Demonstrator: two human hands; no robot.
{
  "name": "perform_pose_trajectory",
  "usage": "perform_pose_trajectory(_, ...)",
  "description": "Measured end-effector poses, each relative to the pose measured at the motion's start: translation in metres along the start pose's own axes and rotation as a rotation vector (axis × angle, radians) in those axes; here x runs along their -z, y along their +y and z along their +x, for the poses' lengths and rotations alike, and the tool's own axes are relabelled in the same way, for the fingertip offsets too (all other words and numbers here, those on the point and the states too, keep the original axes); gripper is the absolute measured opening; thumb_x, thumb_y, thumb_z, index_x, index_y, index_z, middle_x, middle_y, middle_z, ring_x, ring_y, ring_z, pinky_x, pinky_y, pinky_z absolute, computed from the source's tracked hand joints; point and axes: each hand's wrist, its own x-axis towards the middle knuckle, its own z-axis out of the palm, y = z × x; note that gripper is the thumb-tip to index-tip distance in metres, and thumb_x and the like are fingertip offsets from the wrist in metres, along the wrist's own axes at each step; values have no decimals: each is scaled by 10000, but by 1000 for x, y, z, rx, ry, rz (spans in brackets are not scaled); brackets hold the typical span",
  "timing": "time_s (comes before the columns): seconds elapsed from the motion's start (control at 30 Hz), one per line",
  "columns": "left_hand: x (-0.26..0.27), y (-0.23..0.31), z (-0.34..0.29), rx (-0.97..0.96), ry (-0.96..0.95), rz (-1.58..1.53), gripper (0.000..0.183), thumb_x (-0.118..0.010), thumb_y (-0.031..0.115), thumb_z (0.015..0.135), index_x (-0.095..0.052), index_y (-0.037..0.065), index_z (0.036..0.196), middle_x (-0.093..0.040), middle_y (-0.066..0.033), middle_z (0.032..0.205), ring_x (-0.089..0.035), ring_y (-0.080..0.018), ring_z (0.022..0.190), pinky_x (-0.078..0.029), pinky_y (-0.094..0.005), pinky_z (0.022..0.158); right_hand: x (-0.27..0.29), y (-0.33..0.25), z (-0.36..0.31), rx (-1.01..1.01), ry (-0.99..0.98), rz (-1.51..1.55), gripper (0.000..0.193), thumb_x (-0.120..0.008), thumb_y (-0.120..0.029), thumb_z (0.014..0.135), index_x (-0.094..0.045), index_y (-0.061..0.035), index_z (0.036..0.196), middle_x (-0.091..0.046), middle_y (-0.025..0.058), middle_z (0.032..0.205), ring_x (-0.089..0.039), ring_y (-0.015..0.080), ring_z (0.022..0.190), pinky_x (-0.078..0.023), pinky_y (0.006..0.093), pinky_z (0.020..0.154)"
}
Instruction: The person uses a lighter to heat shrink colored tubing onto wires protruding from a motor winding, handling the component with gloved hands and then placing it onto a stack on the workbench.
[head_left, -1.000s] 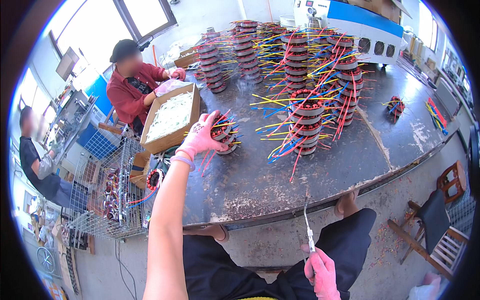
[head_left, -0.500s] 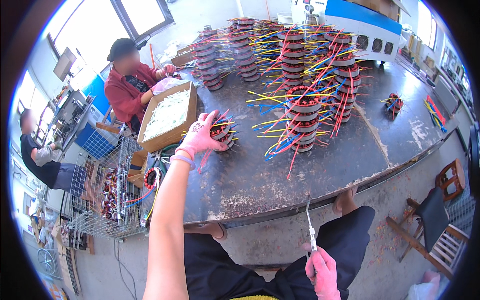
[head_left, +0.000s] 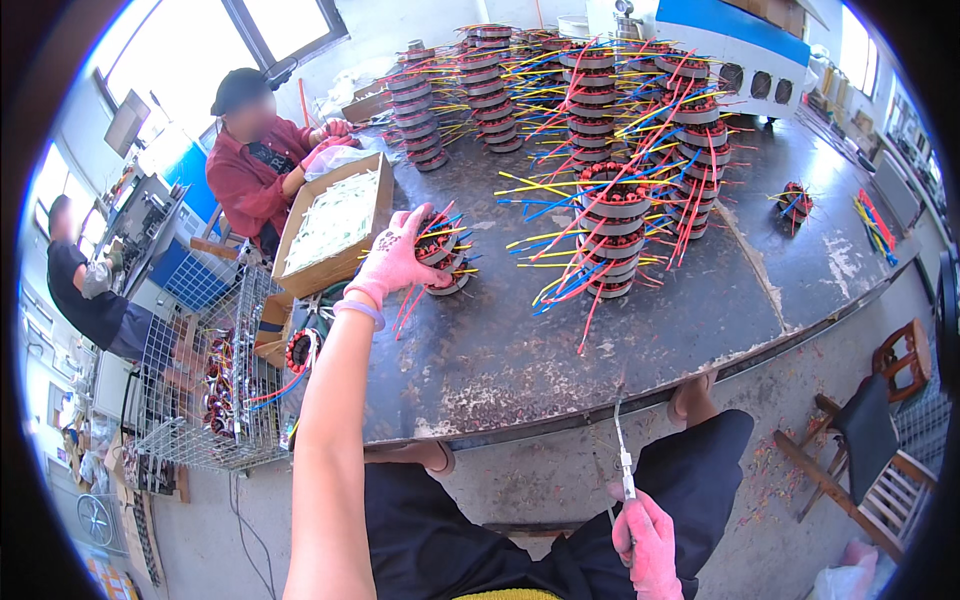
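Note:
My left hand (head_left: 393,262), in a pink glove, curls its fingers and thumb around a ring-shaped motor stator (head_left: 434,246) with red windings and loose coloured leads. Directly below it is another stator (head_left: 457,280), partly hidden by the hand and wires. My right hand (head_left: 650,548), also gloved in pink, is closed around the handle of a slim hand tool (head_left: 627,470) with a pale handle and a thin metal tip. The tool points up, over my lap and near the table's front edge. Its exact kind is not clear.
Tall stator stacks (head_left: 612,240) with wires sticking out fill the table's (head_left: 520,370) middle and back. A cardboard box (head_left: 385,200) of white pieces stands left, by a co-worker (head_left: 255,180). A wire basket (head_left: 215,400) hangs near the left edge. One stator (head_left: 795,205) lies far right.
The view has shifted slightly. My left hand and the stator it grips sit a little higher, with the lower stator showing more. My right hand with the tool has hardly moved.

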Motion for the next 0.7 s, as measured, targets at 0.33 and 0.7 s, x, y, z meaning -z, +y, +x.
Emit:
perform_pose_trajectory(0.33, 2, 6, 0, 30, -82, 6, 1173, -928, 326, 549, -338, 55, 1526, -409, -206, 1449, -477, -363, 1324, -397, -393, 1117, -1, -1, -1, 11, -6, 1, 433, -510, -317, 1056, -566, 33, 1304, -469, -52, 593, -349, 27, 494, -238, 207, 462)
perform_pose_trajectory(0.7, 10, -5, 2, -9, -10, -282, 1017, -914, 199, 614, -418, 27, 1484, -481, -145, 1412, -483, -270, 1331, -378, -374, 1140, 2, 0, -4, 42, -27, 22, 445, -515, -323, 1051, -562, 40, 1304, -473, -55, 595, -352, 24, 492, -246, 206, 460)
